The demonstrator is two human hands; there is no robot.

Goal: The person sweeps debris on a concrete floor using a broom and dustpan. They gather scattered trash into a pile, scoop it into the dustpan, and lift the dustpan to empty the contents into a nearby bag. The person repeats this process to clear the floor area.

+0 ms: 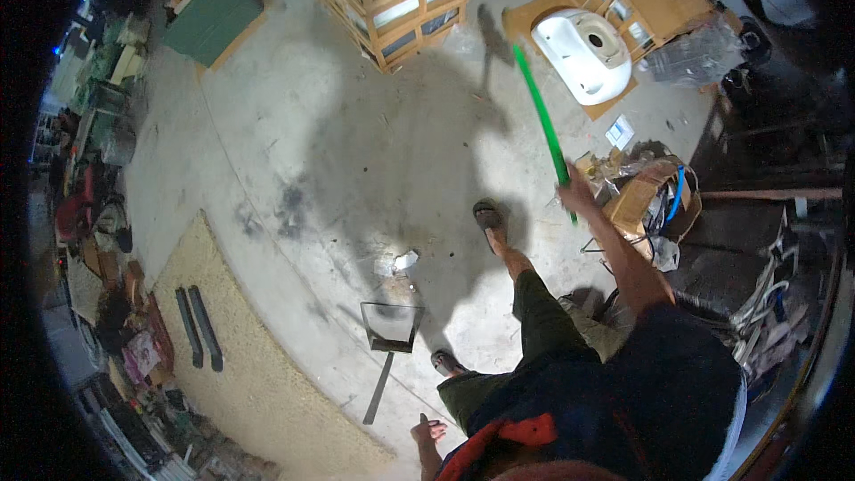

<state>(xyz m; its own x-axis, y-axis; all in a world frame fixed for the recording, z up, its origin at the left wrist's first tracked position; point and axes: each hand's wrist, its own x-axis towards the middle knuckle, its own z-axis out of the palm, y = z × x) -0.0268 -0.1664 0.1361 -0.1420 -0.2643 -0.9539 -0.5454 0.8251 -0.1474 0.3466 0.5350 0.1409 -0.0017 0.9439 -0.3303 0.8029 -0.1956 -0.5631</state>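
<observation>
My right hand is wrapped around a long green pole near its lower end in the picture. The pole slants away toward the white sink; no head or bristles show on it. Low in the view, my left hand hangs with its fingers apart and nothing in it. Just beyond that hand, a dark long-handled dustpan rests on the concrete floor, its handle pointing back toward me. A crumpled white scrap lies past the pan's mouth among small bits of debris.
A wooden crate stands at the far middle. The white sink sits on cardboard at far right. Close by my right arm is an opened cardboard box with loose plastic. A tan board bearing two dark strips covers the left floor.
</observation>
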